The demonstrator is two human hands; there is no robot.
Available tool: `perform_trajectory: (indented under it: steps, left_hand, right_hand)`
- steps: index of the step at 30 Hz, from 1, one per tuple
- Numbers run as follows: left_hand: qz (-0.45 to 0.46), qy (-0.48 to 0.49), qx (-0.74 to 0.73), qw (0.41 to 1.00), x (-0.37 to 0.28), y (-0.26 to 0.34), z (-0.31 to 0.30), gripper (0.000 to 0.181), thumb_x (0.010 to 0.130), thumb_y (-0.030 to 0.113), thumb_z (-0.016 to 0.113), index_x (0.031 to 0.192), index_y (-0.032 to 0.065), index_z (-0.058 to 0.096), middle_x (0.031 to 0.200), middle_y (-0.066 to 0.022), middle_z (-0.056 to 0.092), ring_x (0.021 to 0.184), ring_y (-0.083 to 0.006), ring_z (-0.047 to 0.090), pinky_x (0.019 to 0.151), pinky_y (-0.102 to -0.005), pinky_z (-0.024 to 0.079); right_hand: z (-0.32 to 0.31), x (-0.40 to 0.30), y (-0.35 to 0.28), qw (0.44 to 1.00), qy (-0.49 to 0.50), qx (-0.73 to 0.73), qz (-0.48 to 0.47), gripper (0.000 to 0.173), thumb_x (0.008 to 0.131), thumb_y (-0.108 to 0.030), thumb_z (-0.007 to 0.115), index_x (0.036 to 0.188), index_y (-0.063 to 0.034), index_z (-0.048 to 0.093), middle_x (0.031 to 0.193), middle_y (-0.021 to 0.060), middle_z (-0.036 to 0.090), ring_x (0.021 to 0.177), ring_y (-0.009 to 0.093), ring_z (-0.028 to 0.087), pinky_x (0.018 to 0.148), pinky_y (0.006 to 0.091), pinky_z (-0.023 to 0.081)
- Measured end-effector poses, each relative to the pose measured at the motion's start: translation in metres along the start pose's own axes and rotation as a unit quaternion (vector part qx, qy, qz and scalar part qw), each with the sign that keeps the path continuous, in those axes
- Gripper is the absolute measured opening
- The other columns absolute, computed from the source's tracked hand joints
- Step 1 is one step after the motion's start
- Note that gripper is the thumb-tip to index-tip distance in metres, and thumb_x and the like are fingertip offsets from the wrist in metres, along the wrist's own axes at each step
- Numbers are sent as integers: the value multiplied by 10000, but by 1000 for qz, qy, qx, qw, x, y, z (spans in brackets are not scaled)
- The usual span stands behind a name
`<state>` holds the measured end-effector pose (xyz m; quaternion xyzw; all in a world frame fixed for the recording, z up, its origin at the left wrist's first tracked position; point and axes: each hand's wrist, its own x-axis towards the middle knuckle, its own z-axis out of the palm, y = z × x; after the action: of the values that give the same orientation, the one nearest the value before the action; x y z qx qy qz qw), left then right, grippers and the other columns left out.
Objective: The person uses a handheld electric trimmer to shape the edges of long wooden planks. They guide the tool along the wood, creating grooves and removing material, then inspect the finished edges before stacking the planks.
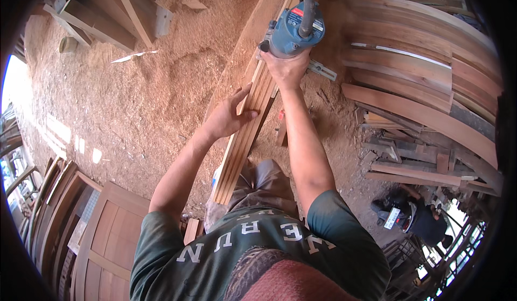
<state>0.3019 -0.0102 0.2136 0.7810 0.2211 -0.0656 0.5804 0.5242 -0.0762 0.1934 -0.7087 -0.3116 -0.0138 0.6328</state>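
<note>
A blue power router (293,30) with a thick dark cord stands on a long grooved wooden board (246,135) at the top centre. My right hand (287,67) is wrapped around the lower body of the router. A slotted metal guide (322,71) juts out to the right of it. Nearer to me, my left hand (231,117) grips the board by its edges, the thumb on the grooved face and the fingers at the left edge. The board runs from near my lap up under the router. The router's bit is hidden.
Wood shavings cover the ground (161,99). Long planks (404,66) are stacked at the right. A panelled wooden door (107,236) and frames lean at the lower left. Timber pieces (97,22) stand at the upper left. A person (428,224) is by a motorcycle at the lower right.
</note>
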Motion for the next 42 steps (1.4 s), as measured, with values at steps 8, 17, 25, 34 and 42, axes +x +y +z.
perform_trajectory:
  steps: [8,17,25,34,42]
  left_hand:
    - [-24,-8,14,1000,1,9,-2,887,982,313,800,1691,39,343,1575,-340,530,1592,-428,371,1273,-484,380]
    - [-28,-12,10,1000,4,14,-4,897,976,260,798,1708,66,318,1617,-310,501,1618,-442,306,1289,-503,359]
    - [-7,-27,53,998,13,6,-8,940,954,280,819,1724,113,306,1649,-288,473,1630,-402,299,1295,-517,351]
    - [-8,-3,67,998,75,27,-22,852,1004,368,781,1704,130,358,1657,-241,488,1619,-411,319,1274,-531,382]
    - [-28,15,50,998,130,50,-30,852,997,374,783,1686,80,377,1649,-291,470,1620,-417,314,1290,-527,363]
  right_hand:
    - [2,36,19,999,21,-21,16,921,642,-138,1004,1410,-49,504,1274,111,708,1145,255,717,1060,420,555]
    - [2,75,32,1000,3,-24,-13,868,689,-65,967,1411,-23,485,1249,120,711,1113,234,720,1036,415,575]
    - [5,105,33,1000,15,13,6,890,642,-139,989,1399,-48,530,1256,126,709,1143,276,715,1043,443,557]
    - [6,135,48,999,28,-35,6,871,644,-155,988,1386,-49,544,1248,122,750,1117,291,749,1016,435,584]
    - [8,169,62,999,29,-26,3,925,637,-171,991,1419,-48,512,1247,126,747,1118,302,750,1020,450,583]
